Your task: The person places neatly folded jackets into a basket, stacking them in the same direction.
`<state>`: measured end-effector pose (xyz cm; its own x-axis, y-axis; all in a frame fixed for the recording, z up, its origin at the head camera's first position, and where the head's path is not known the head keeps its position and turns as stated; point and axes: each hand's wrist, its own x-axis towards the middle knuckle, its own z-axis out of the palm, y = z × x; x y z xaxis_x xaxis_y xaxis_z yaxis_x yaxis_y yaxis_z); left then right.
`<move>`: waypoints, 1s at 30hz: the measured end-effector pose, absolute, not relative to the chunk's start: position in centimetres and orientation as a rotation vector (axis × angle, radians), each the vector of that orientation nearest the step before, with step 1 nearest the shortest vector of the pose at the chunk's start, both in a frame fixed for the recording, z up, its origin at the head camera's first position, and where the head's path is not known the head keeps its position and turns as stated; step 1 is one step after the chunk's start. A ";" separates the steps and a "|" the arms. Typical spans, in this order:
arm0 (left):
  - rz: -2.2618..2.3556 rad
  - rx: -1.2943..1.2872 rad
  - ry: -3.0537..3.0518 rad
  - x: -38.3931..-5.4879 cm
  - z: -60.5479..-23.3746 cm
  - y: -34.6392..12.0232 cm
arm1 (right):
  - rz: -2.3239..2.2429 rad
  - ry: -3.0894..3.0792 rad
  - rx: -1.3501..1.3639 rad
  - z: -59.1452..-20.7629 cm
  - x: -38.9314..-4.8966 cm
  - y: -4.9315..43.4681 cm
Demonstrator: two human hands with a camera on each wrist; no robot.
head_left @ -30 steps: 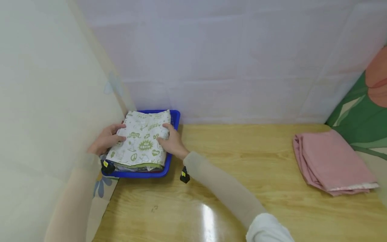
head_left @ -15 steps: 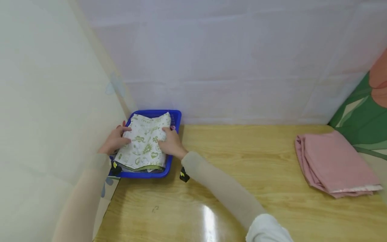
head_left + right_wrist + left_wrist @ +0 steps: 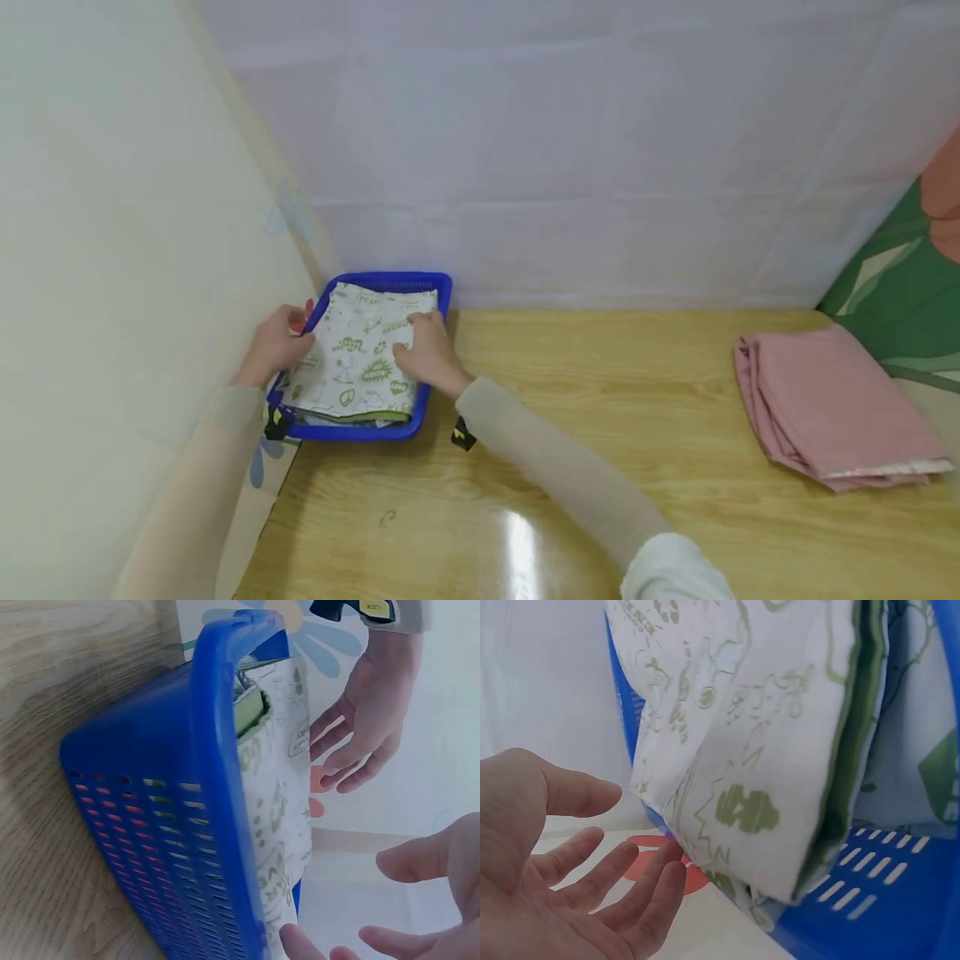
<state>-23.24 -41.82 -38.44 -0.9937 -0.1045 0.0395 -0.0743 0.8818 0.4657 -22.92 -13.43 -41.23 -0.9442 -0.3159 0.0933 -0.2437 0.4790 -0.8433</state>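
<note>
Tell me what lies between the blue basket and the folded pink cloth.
The head view shows only wooden tabletop between the blue basket and pink cloth, with the right arm and black wrist device over its near part.

The cloth [image 3: 352, 367], white printed with green, lies folded in the blue basket [image 3: 352, 433], eight o'clock in the head view.

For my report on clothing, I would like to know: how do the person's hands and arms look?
The left hand and right hand wear no gloves. Just behind each hand are a pale cuff and a small black device with a yellow label. A white sleeve shows farther up the right arm. I cannot tell how far the cuffs run.
</note>
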 end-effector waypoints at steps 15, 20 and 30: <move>-0.766 0.114 -2.927 -21.1 -36.8 -39.3 | -1.701 2.424 -0.655 -40.0 -21.4 -9.8; -0.755 -0.001 -2.888 -20.8 -37.0 -37.8 | -1.742 2.394 -0.659 -40.0 -21.2 -8.4; -0.973 -0.120 -2.706 -19.4 -37.5 -34.5 | -1.906 2.322 -0.688 -40.5 -21.0 -4.7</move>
